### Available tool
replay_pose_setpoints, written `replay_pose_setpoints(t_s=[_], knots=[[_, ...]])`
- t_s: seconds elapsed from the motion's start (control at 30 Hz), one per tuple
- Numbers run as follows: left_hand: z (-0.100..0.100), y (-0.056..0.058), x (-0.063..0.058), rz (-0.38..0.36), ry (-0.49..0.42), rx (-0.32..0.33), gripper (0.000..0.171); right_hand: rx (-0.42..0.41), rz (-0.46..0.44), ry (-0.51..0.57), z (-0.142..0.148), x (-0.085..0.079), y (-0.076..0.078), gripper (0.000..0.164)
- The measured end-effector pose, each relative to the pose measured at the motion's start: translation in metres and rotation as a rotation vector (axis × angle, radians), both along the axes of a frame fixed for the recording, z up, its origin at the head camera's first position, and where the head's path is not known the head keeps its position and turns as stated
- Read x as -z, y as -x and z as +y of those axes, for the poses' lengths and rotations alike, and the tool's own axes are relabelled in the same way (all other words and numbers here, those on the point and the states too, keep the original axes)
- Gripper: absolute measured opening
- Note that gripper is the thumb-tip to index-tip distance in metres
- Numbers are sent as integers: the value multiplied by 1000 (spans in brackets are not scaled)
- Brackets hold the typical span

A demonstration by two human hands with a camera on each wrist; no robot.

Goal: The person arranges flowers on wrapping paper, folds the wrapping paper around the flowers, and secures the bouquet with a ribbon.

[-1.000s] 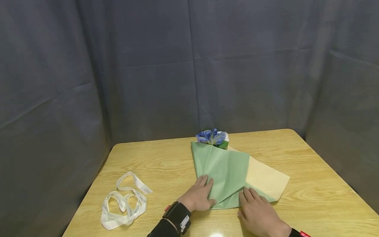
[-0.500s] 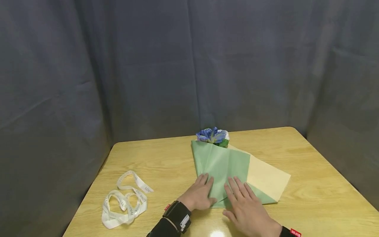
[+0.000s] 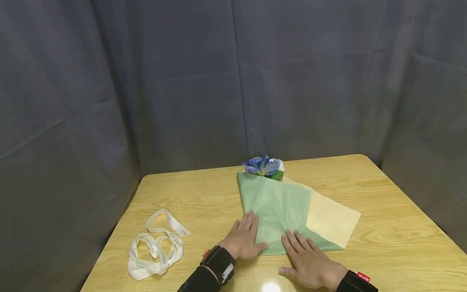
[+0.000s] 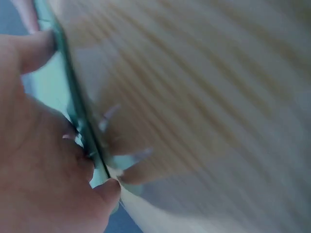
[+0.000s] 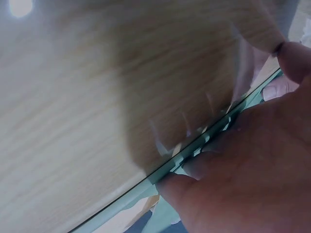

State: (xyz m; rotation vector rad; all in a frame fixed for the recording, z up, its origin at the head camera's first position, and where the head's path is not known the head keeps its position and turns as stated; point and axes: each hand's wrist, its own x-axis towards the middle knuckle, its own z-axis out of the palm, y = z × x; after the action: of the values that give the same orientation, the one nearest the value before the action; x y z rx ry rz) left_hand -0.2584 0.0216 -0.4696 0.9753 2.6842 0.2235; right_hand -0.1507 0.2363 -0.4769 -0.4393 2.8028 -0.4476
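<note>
Green paper [image 3: 277,198] is laid on the surface [image 3: 197,194], a cream section [image 3: 333,219] exposed at its right; its near left part is touched by the left hand [image 3: 242,241], the grip extended; its near edge by the right hand [image 3: 308,259], the grip spread; a blue flower [image 3: 262,166] is seen at the paper's far edge; lettered white ribbon [image 3: 160,265] is looped to the paper's left.

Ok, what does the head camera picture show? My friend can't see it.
A person's left hand and right hand rest on green paper, with blue and white flowers poking out at its far end. Cream paper shows on the right; a looped white ribbon with printed letters lies on the left of the wooden table. Dark curtains hang behind.
</note>
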Motion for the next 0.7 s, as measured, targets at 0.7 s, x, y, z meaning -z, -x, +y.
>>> replay_pose_setpoints(t_s=[0.7], knots=[[9, 1, 16, 31, 6, -159, 100, 24, -28, -10, -1, -3, -2, 89]])
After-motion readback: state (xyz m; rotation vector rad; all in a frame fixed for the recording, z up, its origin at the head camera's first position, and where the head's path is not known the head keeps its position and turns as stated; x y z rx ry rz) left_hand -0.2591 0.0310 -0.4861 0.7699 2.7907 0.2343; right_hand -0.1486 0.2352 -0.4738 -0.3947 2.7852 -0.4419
